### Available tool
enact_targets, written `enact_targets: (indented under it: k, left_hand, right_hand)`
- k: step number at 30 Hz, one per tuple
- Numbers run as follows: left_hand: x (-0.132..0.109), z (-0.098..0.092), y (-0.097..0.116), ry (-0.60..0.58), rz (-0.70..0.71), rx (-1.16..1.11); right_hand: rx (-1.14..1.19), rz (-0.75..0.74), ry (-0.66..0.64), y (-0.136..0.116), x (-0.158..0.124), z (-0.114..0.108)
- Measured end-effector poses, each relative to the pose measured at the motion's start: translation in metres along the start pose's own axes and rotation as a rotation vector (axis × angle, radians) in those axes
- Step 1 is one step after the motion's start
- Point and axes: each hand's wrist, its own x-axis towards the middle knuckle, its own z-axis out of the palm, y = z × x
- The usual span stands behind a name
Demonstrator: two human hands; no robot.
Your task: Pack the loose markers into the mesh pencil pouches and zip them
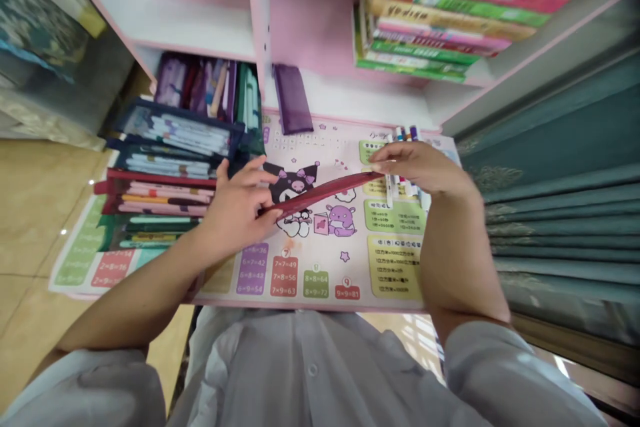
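A slim maroon fabric pouch is pinched flat at 1 end by the right hand and at the other by the left hand, mid-frame above a glossy multiplication desk mat. Zippered pencil cases are stacked at frame left, and slender markers lie partly hidden behind the right hand.

You've got a matt maroon cloth pouch right there; beneath it, a glossy laminated paper chart; behind that, smooth pink-painted wood shelving; over on your right, soft woven teal curtain; below, polished tile floor.
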Motion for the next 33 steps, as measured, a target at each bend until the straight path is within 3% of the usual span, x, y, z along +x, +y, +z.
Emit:
enact_targets:
  k: [4, 6, 10, 12, 15, 20, 24, 27, 33]
  left_hand:
    - [-0.006, 0.009, 0.008, 0.225, 0.053, -0.038]
    - [-0.008, 0.016, 0.01, 0.311, 0.067, -0.025]
    - [-0.008, 0.027, 0.014, 0.367, 0.067, 0.014]
    - [-0.009, 0.032, 0.017, 0.36, 0.071, 0.029]
    - [-0.01, 0.038, 0.021, 0.364, 0.091, 0.046]
    - [-0.012, 0.042, 0.026, 0.317, 0.104, 0.017]
    - [-0.009, 0.038, 0.025, 0.241, 0.01, -0.068]
    - [-0.003, 0.038, 0.019, 0.275, -0.071, -0.018]
    - [0.004, 0.042, 0.011, 0.296, -0.067, 0.111]
  right_hand:
    - [0.084, -0.143, 0.624, -0.016, 0.001, 0.028]
    - [0.04, -0.182, 0.728, -0.028, -0.003, 0.047]
    - [0.062, -0.198, 0.387, -0.046, -0.015, 0.085]
    - [0.096, -0.151, 0.285, -0.049, -0.018, 0.098]
    - [0.117, -0.087, 0.235, -0.048, -0.017, 0.109]
    - [0.109, -0.113, 0.21, -0.045, -0.015, 0.113]
    - [0.088, -0.167, 0.146, -0.048, -0.021, 0.111]
    - [0.028, -0.229, 0.077, -0.053, -0.026, 0.112]
    - [-0.076, -0.251, -0.008, -0.059, -0.034, 0.115]
